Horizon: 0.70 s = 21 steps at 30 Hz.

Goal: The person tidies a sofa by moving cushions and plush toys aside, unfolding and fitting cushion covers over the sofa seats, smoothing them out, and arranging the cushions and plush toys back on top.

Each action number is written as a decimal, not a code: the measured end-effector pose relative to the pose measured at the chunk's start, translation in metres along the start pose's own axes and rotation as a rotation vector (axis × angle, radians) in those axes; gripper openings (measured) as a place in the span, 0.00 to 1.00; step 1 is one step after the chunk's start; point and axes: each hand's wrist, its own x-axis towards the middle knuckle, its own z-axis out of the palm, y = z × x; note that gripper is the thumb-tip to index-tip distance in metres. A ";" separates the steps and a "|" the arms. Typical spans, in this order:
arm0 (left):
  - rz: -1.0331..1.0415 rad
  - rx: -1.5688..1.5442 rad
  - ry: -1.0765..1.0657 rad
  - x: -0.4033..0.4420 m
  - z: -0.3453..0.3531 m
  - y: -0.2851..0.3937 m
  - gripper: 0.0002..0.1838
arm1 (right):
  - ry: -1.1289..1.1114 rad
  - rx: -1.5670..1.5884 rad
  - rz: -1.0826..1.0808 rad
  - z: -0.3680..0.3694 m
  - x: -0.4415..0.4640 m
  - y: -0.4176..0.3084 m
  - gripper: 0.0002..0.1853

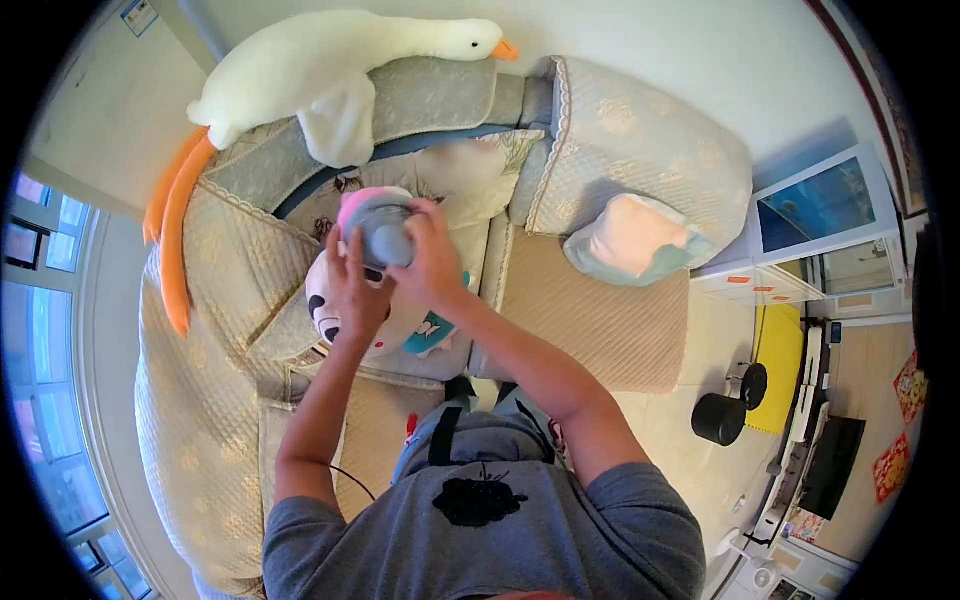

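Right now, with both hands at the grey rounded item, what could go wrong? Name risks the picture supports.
The grey rounded item may slip between the left hand and right hand, given its curved surface. The plush toy below looks soft and could shift if pressed. The goose plush, lying along the backrest, might slide if bumped.

Quilted sofa (600, 320) — toy goose (295, 75) atop; pastel cushion (635, 238), cartoon plush (396, 328) on seats.
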 end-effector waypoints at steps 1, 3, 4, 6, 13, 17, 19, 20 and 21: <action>0.075 -0.007 0.015 0.000 0.010 0.008 0.43 | 0.006 -0.004 -0.006 -0.002 -0.001 0.012 0.19; 0.153 -0.023 0.033 0.002 0.028 0.026 0.42 | 0.172 0.138 0.301 -0.011 0.000 0.030 0.20; 0.177 0.091 -0.001 0.003 0.037 0.036 0.41 | 0.176 0.134 0.301 -0.017 -0.001 0.034 0.20; 0.204 0.207 -0.037 0.008 0.052 0.042 0.41 | 0.111 0.224 0.568 -0.029 -0.003 0.038 0.21; 0.244 0.086 0.032 0.056 0.111 0.051 0.39 | -0.073 0.157 0.422 -0.083 0.014 0.077 0.23; 0.032 -0.247 -0.130 0.088 0.135 0.048 0.39 | -0.103 0.450 0.298 -0.112 0.019 0.136 0.29; -0.160 -0.603 -0.311 0.097 0.149 0.049 0.38 | 0.032 -0.108 0.170 -0.128 0.020 0.151 0.38; -0.161 -0.597 -0.310 0.098 0.156 0.051 0.38 | 0.031 -0.102 0.169 -0.133 0.018 0.161 0.38; -0.184 -0.701 -0.473 0.101 0.161 0.053 0.38 | -0.056 0.046 0.195 -0.135 0.016 0.175 0.42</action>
